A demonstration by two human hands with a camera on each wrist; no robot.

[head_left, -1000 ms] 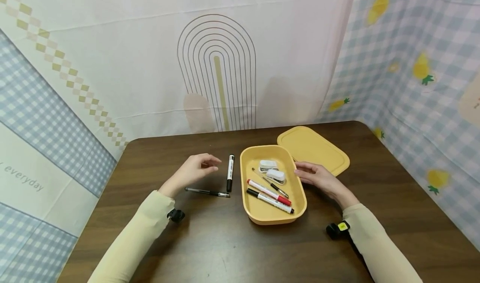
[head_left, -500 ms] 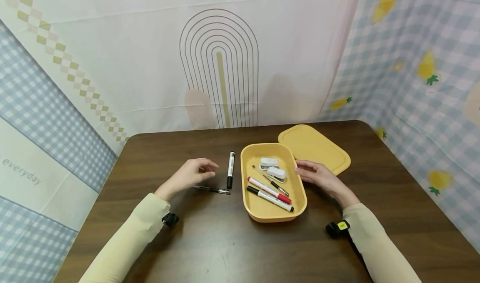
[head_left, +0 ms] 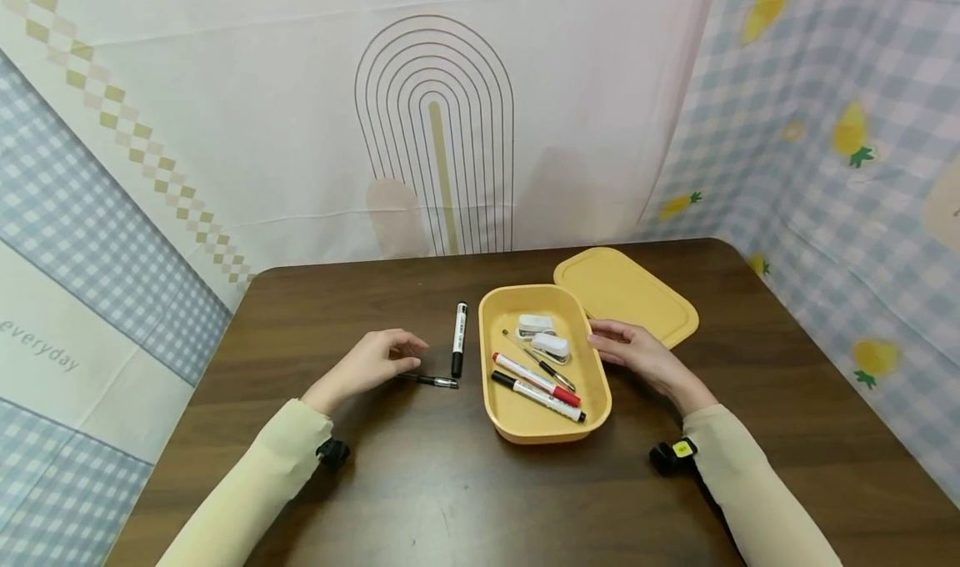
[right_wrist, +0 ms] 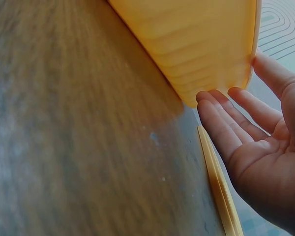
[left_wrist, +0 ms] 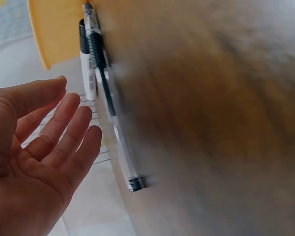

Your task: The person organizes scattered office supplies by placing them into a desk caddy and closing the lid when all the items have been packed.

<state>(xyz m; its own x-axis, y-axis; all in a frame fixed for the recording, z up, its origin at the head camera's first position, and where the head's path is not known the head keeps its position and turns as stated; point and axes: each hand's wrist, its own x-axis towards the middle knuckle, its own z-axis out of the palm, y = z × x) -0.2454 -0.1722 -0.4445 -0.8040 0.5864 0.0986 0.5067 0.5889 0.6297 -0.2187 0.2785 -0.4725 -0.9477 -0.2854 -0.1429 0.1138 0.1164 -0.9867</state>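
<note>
My left hand (head_left: 367,371) hovers just above a clear pen with a black grip (head_left: 441,382), fingers relaxed, thumb apart from them. In the left wrist view the pen (left_wrist: 108,91) lies on the table beside the fingertips, with nothing held. A black-and-white marker (head_left: 459,342) lies just right of that hand. With its fingertips and thumb, my right hand (head_left: 647,358) touches the right side of a yellow box (head_left: 517,417). The right wrist view shows the thumb at the rim and loosely straight fingers against the box wall (right_wrist: 201,54).
Inside the box are two small white staplers (head_left: 551,348), a slim pen (head_left: 557,375), a red marker (head_left: 536,379) and a black marker (head_left: 538,397). Behind it to the right lies the yellow lid (head_left: 626,292). Printed cloth (head_left: 585,117) hangs behind the brown table (head_left: 390,500).
My left hand has moved down and slightly left, away from the marker and over the pen, covering more of it. The right hand has stayed at the box.
</note>
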